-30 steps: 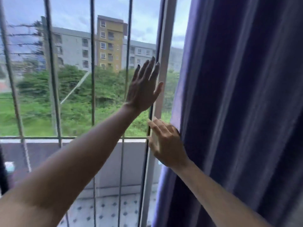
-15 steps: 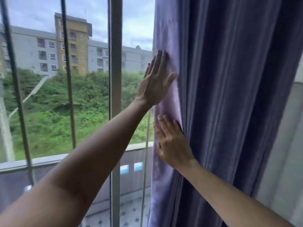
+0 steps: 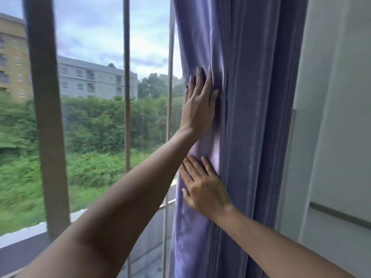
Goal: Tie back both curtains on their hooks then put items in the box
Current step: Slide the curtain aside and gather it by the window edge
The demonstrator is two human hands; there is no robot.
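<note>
The largest thing in view is the tall window with grey vertical bars (image 3: 48, 117), which shows green bushes and pale apartment buildings outside. On the right side stands the plain white wall (image 3: 341, 97). Between the window and the wall hangs the long lilac curtain of soft, velvet-like fabric (image 3: 261, 117), gathered into many narrow vertical folds close to the wall.

Both hands are on the window-side edge of this curtain. The left hand (image 3: 198, 109) is the higher one: its fingers are straight and spread, and the palm presses flat on the cloth, which makes small creases around the fingertips. The right hand (image 3: 204, 189) is below it, also flat with straight fingers, and touches the same edge. So neither grip is closed around anything; both hands only push against the cloth.

I judge that the curtain is light for its size but bulky, very soft, and a little slippery on its shiny surface. It has no stiffness, so folds pushed with flat hands will probably spread out again when the pressure stops. A better hold would be to bring the fingers and thumb around the whole bundle at about the middle height, where a tie-back normally goes, and squeeze the folds together.

No hook, tie-back or box is visible here, so I cannot tell where they are.
</note>
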